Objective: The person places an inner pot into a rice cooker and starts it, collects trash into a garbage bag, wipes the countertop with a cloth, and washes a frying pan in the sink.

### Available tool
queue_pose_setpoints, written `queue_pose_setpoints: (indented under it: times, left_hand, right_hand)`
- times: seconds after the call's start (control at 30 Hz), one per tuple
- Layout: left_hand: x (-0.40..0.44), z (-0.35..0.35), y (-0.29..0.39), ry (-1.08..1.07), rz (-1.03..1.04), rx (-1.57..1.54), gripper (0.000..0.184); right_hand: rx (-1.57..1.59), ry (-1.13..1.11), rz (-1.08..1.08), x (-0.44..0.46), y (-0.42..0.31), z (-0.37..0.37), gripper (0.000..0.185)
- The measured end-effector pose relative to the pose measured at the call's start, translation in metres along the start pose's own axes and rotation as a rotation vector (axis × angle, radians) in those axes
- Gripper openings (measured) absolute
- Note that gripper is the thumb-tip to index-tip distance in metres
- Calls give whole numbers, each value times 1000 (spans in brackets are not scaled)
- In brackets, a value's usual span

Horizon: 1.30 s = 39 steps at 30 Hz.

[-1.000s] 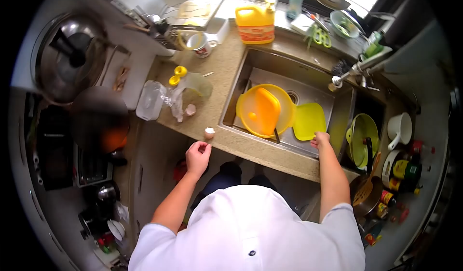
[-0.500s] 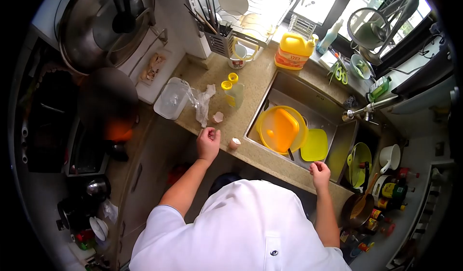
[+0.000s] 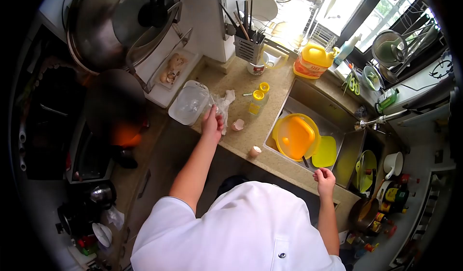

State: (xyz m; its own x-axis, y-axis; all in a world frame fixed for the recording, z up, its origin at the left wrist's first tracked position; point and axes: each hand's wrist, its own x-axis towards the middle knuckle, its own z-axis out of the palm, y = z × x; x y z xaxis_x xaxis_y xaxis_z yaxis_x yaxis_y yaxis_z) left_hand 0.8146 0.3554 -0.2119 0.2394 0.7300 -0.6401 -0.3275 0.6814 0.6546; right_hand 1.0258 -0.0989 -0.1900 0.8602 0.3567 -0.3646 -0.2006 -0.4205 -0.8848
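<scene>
Plastic tub, translucent, rounded rect., sits on speckled desk w/ crumpled wrap beside it. L hand near both: index straight, other fingers curled; can't tell if holding anything. R hand by steel sink, fingers loosely bent, hold unclear.

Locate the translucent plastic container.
In the head view, the translucent plastic container sits left of centre on the counter, up and left of the left hand.

plastic box: whitish | eggshells: pinkish-brown | basin: yellow | square piece: lime | worktop: speckled beige | shirt: white
</scene>
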Motion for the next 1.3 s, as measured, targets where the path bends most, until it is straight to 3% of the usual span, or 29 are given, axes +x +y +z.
queue_pose_setpoints:
  times: [0.13,0.2,0.23,0.3,0.43,0.47,0.5,0.57,0.6,0.63,0.83,0.9,1.03,1.13,1.2,1.3]
  left_hand:
    - [-14,9,-2,32,15,96,18]
    - [-34,7,-6,-61,263,331,20]
    - [-31,1,-15,-68,252,335,20]
    - [-23,-14,-30,-68,811,756,20]
    - [-29,-15,-18,71,1136,1158,24]
    - [-25,-20,-20,2,1072,1300,37]
    - [-27,-20,-23,23,1059,1302,37]
    - [-32,-15,-30,-24,750,1551,55]
    - [-32,-14,-32,-37,720,1590,68]
    - [-33,-14,-34,-43,719,1587,68]
    - [-67,-26,-34,-110,819,1358,55]
    - [-74,-43,-42,-106,1007,1207,40]
    - [-114,-57,-50,-151,992,1197,24]
    - [-124,-55,-55,-260,953,1178,14]
    - [-130,-39,-52,-356,1077,1086,7]
    - [-143,-8,-46,-508,1097,1075,7]
  right_hand:
    - [-16,-51,-54,0,-30,29,20]
    - [-22,-73,-84,6,-35,42,20]
    - [-25,-99,-116,7,-38,48,19]
    - [-37,-113,-107,6,-47,62,19]
    - [-53,-179,-111,6,-45,77,20]
    - [-68,-187,-110,5,-44,79,21]
    - [-79,-206,-107,5,-41,80,21]
    - [-130,-235,-86,3,-37,81,21]
    - [-134,-235,-86,3,-38,80,21]
    - [-146,-250,-77,2,-38,79,21]
    - [-128,-210,-117,3,-48,69,22]
    - [-127,-197,-147,0,-52,65,22]
    - [-104,-162,-121,-7,-52,56,22]
    - [-106,-122,-121,-13,-41,48,22]
    - [-149,-76,-127,-21,-38,42,23]
    - [-189,31,-149,-39,-35,32,24]
